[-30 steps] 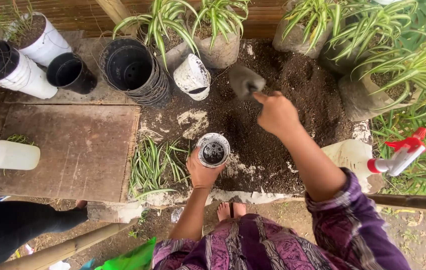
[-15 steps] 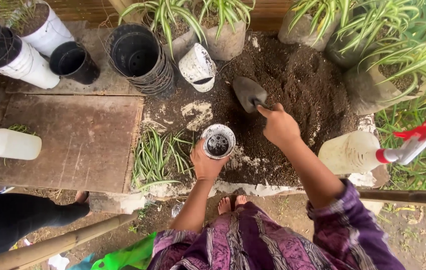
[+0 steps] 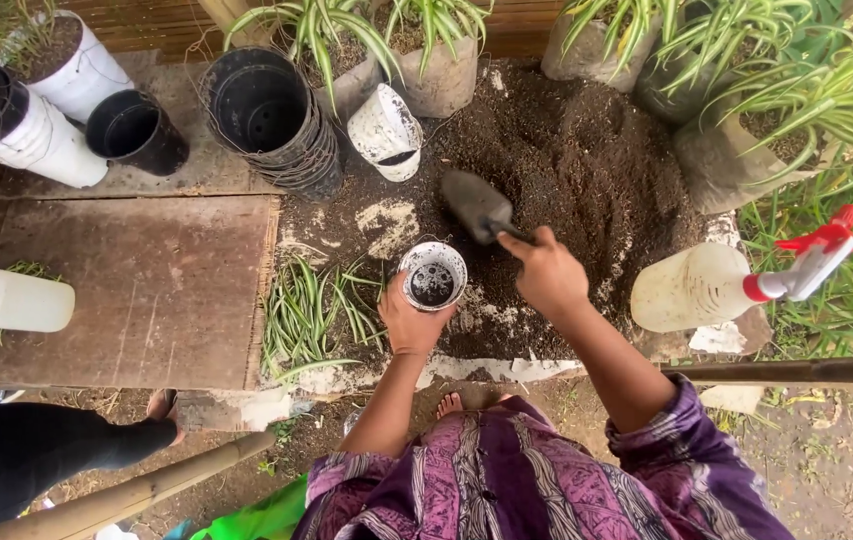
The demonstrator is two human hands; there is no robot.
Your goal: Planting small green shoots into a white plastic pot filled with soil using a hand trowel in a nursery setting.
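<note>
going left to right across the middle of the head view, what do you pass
white jug → wooden board → loose green leaves → left hand holding small white pot → right hand gripping trowel → spray bottle

White small pot, dark grey trowel, black stacked pots, red-triggered spray bottle, seemingly purple patterned sleeve.

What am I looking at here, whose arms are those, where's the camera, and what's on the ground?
The camera sits on a person's head and looks straight down, so both arms are their own. The left hand grips a small white pot with a little soil inside. The right hand holds a trowel over a heap of dark soil. Around them lie loose green plantlets, stacked black pots, a wooden board and a spray bottle. Another person's leg shows at lower left.
</note>
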